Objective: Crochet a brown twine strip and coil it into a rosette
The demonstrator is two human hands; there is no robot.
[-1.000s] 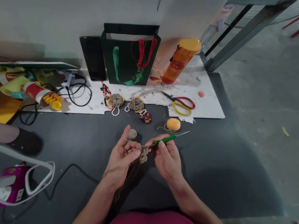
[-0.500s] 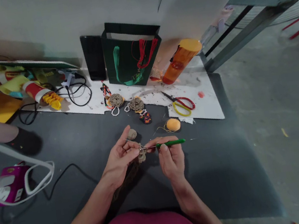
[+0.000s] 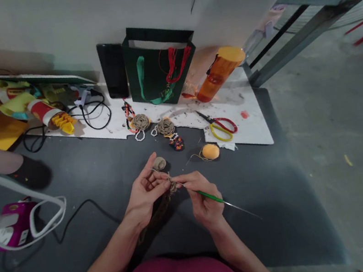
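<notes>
My left hand pinches a small piece of beige-brown crochet work between thumb and fingers, its index finger raised with yarn running over it. A crocheted strip hangs below that hand toward my body. In my right hand is a crochet hook with a green handle, its tip at the crochet work and its thin metal rear end pointing down to the right. Just beyond my left fingers lies a ball of beige yarn. An orange-yellow thread ball rests farther right.
Two crocheted rosettes with beads lie ahead, near scissors on a white board. Behind stand a phone, a dark green paper bag and an orange bottle. A purple box and white cable sit left.
The crochet hook has turned from nearly level to slanting, its rear end now lower toward me. My right hand has rotated with it; my left hand has barely moved.
</notes>
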